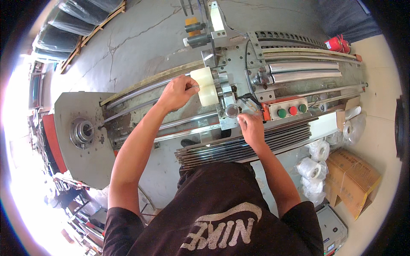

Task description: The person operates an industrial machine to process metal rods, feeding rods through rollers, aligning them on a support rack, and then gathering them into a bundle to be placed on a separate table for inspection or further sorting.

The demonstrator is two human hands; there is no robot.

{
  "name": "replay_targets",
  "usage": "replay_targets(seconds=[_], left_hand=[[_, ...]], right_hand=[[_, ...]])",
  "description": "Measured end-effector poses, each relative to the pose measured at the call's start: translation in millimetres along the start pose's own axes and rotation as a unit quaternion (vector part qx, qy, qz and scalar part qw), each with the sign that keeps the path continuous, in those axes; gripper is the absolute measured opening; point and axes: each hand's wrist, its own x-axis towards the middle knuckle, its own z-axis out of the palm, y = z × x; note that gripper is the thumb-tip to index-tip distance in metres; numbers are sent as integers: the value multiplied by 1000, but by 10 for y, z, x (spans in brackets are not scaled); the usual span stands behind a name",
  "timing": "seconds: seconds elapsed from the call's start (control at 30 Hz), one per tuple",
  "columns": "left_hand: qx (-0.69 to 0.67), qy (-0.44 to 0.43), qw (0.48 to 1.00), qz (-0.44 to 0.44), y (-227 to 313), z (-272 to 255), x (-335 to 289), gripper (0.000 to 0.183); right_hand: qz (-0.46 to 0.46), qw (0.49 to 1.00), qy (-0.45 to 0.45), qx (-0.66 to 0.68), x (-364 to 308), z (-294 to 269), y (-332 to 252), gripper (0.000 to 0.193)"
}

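My left hand (181,91) is pinched shut at the left side of two pale cream rollers (208,97), which sit side by side on the machine carriage. Whatever lies between its thumb and fingertips is too small to name. My right hand (252,128) is closed, its fingers curled near a round metal knob (232,111) at the carriage's near edge. I cannot make out what those fingers hold. Metal blocks (224,87) stand just right of the rollers. Below both hands lies a bundle of long dark rods (247,147), close to my body.
A control box (287,110) with green and red buttons sits right of my right hand. Long rails (175,123) run left to a grey machine housing (85,136). Wrapped rolls (311,168) and a cardboard box (352,181) stand at the right. Red fire extinguishers (337,44) are farther back.
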Motion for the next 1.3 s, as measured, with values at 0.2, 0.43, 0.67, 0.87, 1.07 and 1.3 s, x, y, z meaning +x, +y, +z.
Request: replay_targets(seconds=[0.2,0.43,0.67,0.87,1.07,1.3], left_hand=[[-25,-20,999,2,-96,56,39,27],[-12,-36,999,-4,31,-8,-76,30],[9,-53,998,28,85,-55,-157,31],[20,95,994,46,-191,-207,-554,57],[246,54,965,-74,-1650,-1207,-1533,44],[349,100,929,-74,-2504,-1507,-2004,20]], right_hand=[[-23,990,19,-137,205,303,233,21],[-19,996,-77,-49,-121,28,-425,30],[193,681,-214,674,541,767,-1618,45],[279,610,-76,738,1002,1298,-2006,27],[309,672,-1,673,1087,880,-2020,23],[249,748,131,601,1145,295,-1651,27]])
